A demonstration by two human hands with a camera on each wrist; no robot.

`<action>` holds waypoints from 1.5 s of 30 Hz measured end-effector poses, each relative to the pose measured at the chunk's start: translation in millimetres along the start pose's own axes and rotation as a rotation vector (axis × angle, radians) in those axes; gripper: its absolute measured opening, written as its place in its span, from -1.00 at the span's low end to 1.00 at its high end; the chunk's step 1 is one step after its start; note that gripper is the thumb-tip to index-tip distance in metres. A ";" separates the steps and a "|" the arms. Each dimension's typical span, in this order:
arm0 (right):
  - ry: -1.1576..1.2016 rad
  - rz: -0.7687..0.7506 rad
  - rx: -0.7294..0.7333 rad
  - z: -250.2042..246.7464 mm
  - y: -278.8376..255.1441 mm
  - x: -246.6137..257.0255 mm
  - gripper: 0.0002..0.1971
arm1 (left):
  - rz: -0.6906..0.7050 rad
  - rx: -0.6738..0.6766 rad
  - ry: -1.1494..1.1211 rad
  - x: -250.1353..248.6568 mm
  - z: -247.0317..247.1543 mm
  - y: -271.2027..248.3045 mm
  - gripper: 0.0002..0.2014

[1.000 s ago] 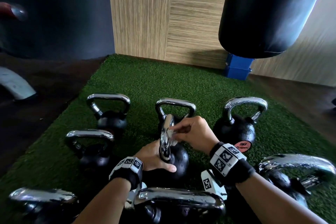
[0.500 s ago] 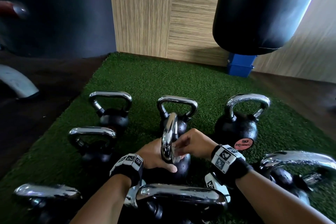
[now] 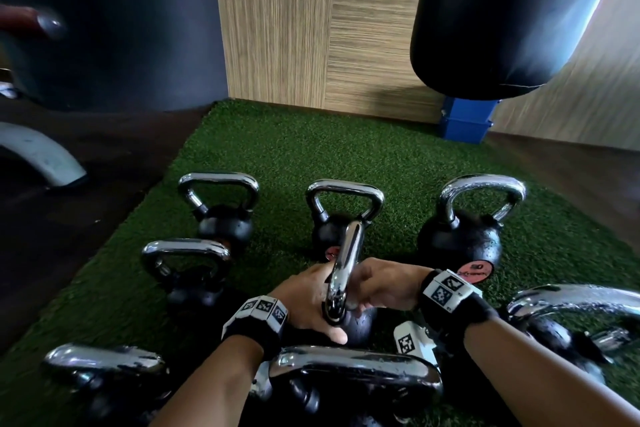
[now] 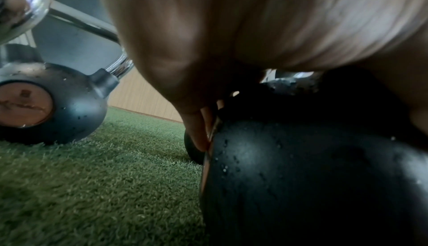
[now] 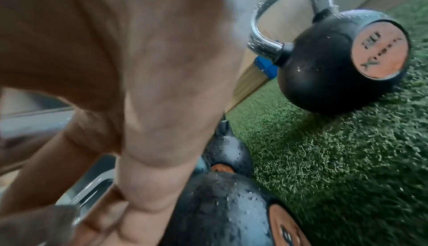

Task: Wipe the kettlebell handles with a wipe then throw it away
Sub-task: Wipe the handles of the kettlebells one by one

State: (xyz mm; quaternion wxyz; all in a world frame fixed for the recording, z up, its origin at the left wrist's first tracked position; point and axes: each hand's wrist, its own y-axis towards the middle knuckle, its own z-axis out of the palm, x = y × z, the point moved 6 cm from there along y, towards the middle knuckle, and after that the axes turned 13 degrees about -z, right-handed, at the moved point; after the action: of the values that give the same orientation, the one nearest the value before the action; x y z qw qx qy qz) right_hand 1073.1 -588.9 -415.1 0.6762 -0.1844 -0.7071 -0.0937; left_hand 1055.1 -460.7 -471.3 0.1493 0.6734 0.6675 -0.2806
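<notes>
On the green turf, head view: the centre kettlebell [image 3: 358, 322] is being steadied among other kettlebells, its chrome handle [image 3: 344, 270] seen edge-on and rising between the two hands.
Left hand, head view: the left hand [image 3: 304, 302] is being laid over the left side of the black ball, with the thumb stretched along the ball below the handle; the other fingers are being hidden behind the handle.
Right hand, head view: the right hand [image 3: 384, 282] is being pressed against the right side of the handle's lower part, its fingers being curled in towards the chrome.
Wipe, head view: only a small pale patch [image 3: 351, 303] is being shown at the fingertips against the handle; whether it is the wipe cannot be told.
Left wrist view: the palm [image 4: 231, 30] is being held over the wet black ball [image 4: 312, 176], with the fingers [image 4: 197, 131] being laid straight down its side, close together and touching it.
Right wrist view: the right hand's fingers [image 5: 148, 186] are being bent down beside the chrome handle [image 5: 88, 189], just above the ball [image 5: 220, 213]; the wipe is being hidden here, so the pinch cannot be told.
Neighbours: a larger kettlebell [image 5: 336, 63] is being left standing apart on the turf [image 5: 336, 158] to the right.
</notes>
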 end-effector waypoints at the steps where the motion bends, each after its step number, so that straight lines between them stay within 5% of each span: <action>1: 0.009 -0.005 0.020 -0.2 -0.3 -0.5 -0.73 | 0.000 -0.003 0.004 0.3 0.2 -0.2 0.13; 5: -0.166 -0.026 0.073 -2.2 4.2 0.6 -0.65 | -0.020 -0.001 -0.011 4.5 1.4 -1.0 0.20; 8: -0.185 -0.102 0.052 -4.0 4.7 2.1 -0.82 | -0.028 0.015 0.011 3.7 2.4 0.9 0.25; 18: 0.352 -0.205 -0.199 -12.9 0.1 -10.3 -0.90 | -0.019 0.045 -0.019 1.8 5.1 1.4 0.31; 22: 0.384 -0.158 -0.194 -14.9 -5.3 -16.3 -0.88 | -0.024 0.034 -0.042 2.2 3.7 1.1 0.25; 28: 0.479 -0.202 -0.421 -32.9 -1.8 -17.2 -0.90 | 0.035 0.011 -0.019 -2.1 3.6 1.0 0.24; 37: 0.485 -0.312 -0.671 -46.7 1.3 -15.0 -0.87 | 0.014 0.025 -0.034 1.2 4.4 1.6 0.22; 45: 0.236 -0.352 -0.816 -60.5 0.7 -7.6 -0.85 | -0.027 0.052 -0.020 0.0 3.5 -2.0 0.25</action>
State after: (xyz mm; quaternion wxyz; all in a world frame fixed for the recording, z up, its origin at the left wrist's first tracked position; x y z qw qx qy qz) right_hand 1129.3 -612.3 -418.6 0.5980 -0.3008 -0.5509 -0.4984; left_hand 1052.4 -462.6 -473.7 0.1346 0.6650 0.6674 -0.3068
